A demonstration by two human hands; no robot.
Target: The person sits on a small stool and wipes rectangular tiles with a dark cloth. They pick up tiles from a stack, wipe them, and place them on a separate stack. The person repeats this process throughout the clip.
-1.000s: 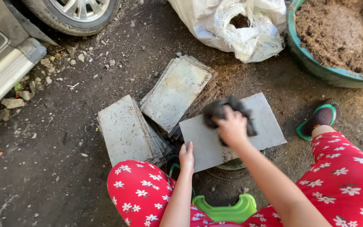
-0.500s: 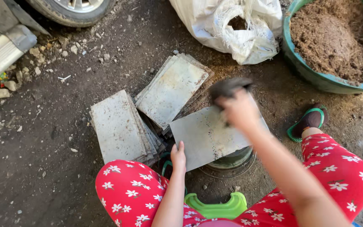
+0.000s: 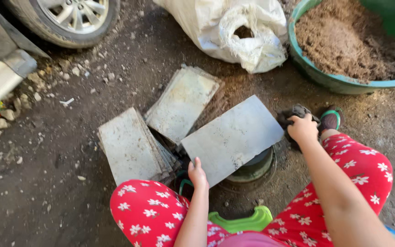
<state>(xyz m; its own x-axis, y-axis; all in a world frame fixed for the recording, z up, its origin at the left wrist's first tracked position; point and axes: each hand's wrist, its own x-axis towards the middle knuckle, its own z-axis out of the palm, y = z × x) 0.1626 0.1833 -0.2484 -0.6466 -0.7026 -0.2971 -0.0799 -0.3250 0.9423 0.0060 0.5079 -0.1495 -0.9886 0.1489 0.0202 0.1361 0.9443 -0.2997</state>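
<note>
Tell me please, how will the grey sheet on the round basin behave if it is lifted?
The grey sheet looks thin and flat, so probably stiff and fairly light. It overhangs the round basin, steadied by the left hand, so it may tip.

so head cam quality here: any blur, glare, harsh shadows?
Head view: mostly sharp; slight softness on the right hand gripping the dark rag. Dappled sunlight, bright patches on the white sack and basin soil, no blown-out glare. The grey plate is evenly lit; deep shadow under the car wheel. The left hand is clear.
</note>
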